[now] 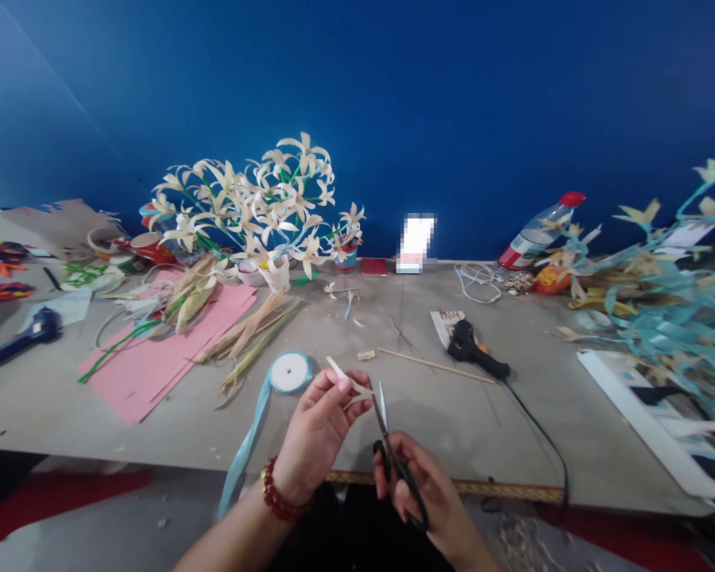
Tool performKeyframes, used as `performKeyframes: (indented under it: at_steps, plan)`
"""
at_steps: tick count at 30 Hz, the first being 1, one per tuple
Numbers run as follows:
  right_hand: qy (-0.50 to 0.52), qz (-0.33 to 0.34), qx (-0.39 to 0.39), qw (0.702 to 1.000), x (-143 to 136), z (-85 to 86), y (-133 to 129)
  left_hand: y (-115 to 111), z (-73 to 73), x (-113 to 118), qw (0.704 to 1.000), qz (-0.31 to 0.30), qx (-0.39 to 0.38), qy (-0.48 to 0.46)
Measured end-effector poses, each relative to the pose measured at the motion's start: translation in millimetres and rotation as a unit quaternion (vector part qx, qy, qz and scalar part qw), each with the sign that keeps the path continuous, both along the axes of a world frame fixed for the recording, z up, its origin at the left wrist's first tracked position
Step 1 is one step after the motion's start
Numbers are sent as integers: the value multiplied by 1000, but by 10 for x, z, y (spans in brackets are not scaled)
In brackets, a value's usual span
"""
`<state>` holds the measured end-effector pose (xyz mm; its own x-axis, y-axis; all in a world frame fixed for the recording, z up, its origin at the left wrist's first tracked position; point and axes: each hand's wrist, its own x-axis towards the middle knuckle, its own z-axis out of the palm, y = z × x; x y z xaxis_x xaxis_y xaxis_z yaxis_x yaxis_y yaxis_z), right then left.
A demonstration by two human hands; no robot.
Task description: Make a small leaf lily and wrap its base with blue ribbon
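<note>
Between the thumb and fingers of my left hand [325, 421] is a pale strip of husk-like material [357, 386], pinched so that its ends stick out on both sides. My right hand [420, 481] has its fingers in the black handles of a pair of scissors [384, 425]. The scissor blades are parted and point up and away, with one blade close to the strip's right end. Whether blade and strip touch, I cannot tell. Just beyond my left hand lies a roll of light blue ribbon [291, 372], its loose tail hanging over the table's front edge.
A black glue gun [477, 349] with a cord lies to the right, near a thin wooden stick [434, 365]. Pale handmade flowers [256, 199] stand in cups at the back. Pink paper sheets [155, 365] and dry husks [250, 334] lie left; a bottle [539, 230] leans back right.
</note>
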<state>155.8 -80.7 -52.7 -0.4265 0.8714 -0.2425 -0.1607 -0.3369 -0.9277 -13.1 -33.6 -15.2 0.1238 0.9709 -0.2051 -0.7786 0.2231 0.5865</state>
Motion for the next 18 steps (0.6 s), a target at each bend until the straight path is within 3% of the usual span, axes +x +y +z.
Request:
performKeyframes:
  at_steps: [7, 18]
  plan:
    - [-28, -52, 20, 998, -56, -9, 17, -6, 3, 46, 1000, -4, -11, 2]
    - [-28, -59, -11, 998, -56, -117, 38, 20, -14, 20, 1000, -9, -17, 19]
